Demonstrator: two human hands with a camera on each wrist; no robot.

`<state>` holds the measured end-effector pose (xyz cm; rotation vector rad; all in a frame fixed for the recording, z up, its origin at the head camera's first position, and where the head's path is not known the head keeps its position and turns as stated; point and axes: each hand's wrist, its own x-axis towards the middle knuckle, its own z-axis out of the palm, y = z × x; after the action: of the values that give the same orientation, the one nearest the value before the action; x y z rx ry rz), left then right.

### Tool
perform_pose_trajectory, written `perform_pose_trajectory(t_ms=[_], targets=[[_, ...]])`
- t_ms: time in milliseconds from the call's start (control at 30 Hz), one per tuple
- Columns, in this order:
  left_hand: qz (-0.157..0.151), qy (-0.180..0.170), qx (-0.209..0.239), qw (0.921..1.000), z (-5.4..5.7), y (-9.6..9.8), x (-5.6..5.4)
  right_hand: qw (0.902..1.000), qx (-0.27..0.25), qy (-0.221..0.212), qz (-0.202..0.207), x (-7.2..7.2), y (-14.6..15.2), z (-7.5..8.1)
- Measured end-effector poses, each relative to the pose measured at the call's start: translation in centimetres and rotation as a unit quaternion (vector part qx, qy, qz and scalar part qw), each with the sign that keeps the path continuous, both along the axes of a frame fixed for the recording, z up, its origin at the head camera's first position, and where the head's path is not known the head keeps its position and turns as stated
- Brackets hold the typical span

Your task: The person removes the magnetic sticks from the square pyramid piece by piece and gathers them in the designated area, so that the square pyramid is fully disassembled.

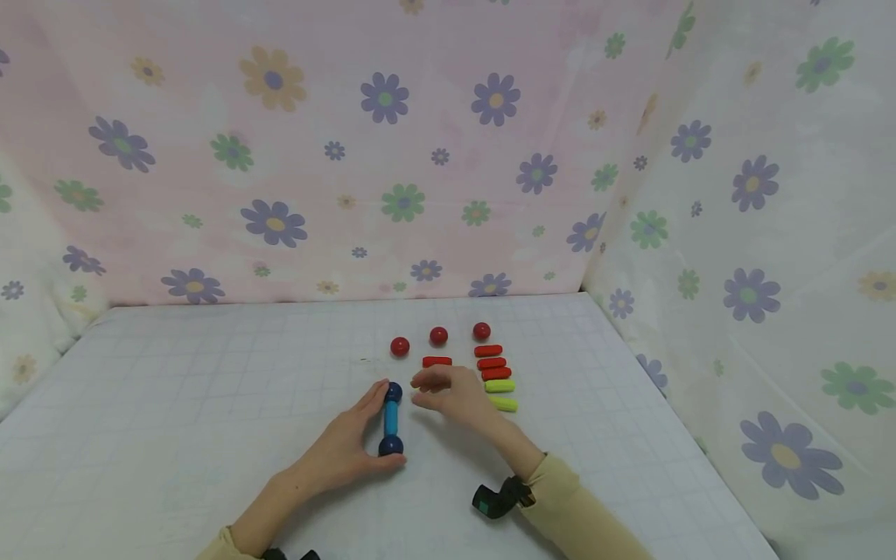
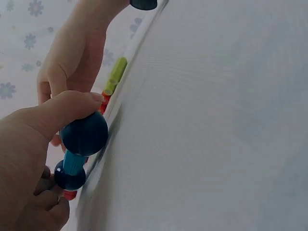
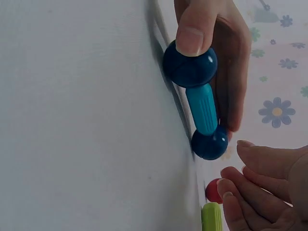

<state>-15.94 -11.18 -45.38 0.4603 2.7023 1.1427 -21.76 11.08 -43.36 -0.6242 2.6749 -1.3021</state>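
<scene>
My left hand holds a light blue rod with a dark blue ball on each end. The thumb presses the near ball, and the fingers reach the far ball. Just to the right of this piece is my right hand, its fingers loosely bent and nothing between thumb and fingertips. One red rod lies just beyond the right hand's fingers. Two yellow-green rods lie beside that hand, the nearer one partly hidden by it.
Three red balls stand in a row farther back on the white table. More red rods lie stacked in a column at the right. Flower-printed cloth hangs behind the table and along both sides.
</scene>
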Motion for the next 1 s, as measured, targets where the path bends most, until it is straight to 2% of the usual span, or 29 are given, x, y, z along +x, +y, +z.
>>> perform_pose_trajectory(t_ms=[233, 367, 700, 1000], targets=[[-0.054, 0.013, 0.023, 0.9982, -0.1, -0.1, 0.4, 0.9986, 0.005, -0.028, 0.044, 0.5, -0.6, -0.7], [-0.071, 0.019, 0.031, 0.9968, -0.1, -0.2, 0.4, 0.9981, 0.002, -0.028, 0.055, 0.5, -0.6, -1.0], [-0.081, 0.016, 0.040, 0.9957, 0.0, -0.5, 0.5, 0.9975, 0.005, -0.023, 0.067, 0.1, -0.2, -1.4], [-0.064, 0.012, 0.031, 0.9974, 0.2, -1.1, 0.2, 0.9989, 0.016, -0.006, 0.045, -0.2, 0.6, -1.5]])
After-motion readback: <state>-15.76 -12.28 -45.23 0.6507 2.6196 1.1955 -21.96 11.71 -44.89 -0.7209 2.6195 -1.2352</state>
